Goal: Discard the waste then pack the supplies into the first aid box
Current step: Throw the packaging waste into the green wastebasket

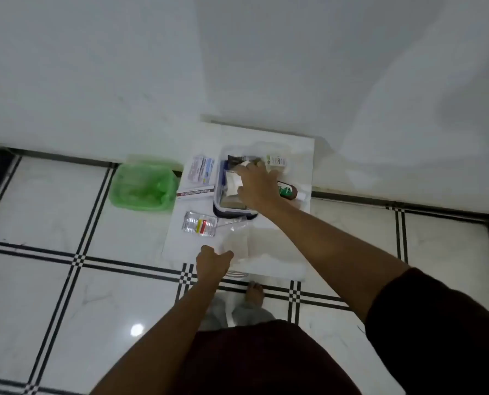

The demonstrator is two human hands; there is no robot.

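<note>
The first aid box (220, 205), clear with a dark blue rim, sits on a white sheet (269, 252) on the floor. My right hand (259, 185) reaches into it, fingers around a small white packet (244, 164) near the box's far end. White gauze packs (233, 182) lie inside. My left hand (211, 262) rests at the sheet's near edge, pinching a clear plastic bag (236, 240). A blister pack (200, 223), a long ointment carton (195, 193) and pill boxes (202, 169) lie left of the box. A brown bottle with a green label (286, 191) lies on its right.
A green-lined waste bin (143, 186) stands on the floor left of the sheet, against the white wall (237, 67). A white tube with green print (277, 161) lies beyond the box. My bare foot (254, 293) stands just before the sheet on the tiled floor.
</note>
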